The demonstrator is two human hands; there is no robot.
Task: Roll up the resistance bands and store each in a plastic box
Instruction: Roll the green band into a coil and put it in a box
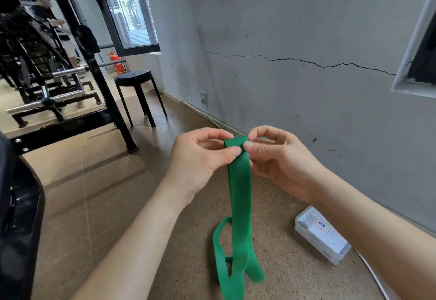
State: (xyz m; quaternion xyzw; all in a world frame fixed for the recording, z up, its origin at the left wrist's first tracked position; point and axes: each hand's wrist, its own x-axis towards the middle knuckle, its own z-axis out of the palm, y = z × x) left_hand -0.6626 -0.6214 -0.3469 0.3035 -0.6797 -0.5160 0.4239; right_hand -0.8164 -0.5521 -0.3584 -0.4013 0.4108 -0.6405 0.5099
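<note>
A green resistance band (239,196) hangs in front of me, its top end folded over into a small roll. My left hand (200,155) pinches that roll from the left with thumb and fingers. From the right, my right hand (278,155) pinches the same top end, thumb pressed on its front. The band's loose length droops to the cork floor and loops there. A clear plastic box (320,234) with a white label lies on the floor, below my right forearm.
A grey cracked wall (306,59) runs along the right. A black stool (139,94) stands ahead by the wall, and a black weight rack (59,87) fills the left. A white cable (375,276) lies near the box.
</note>
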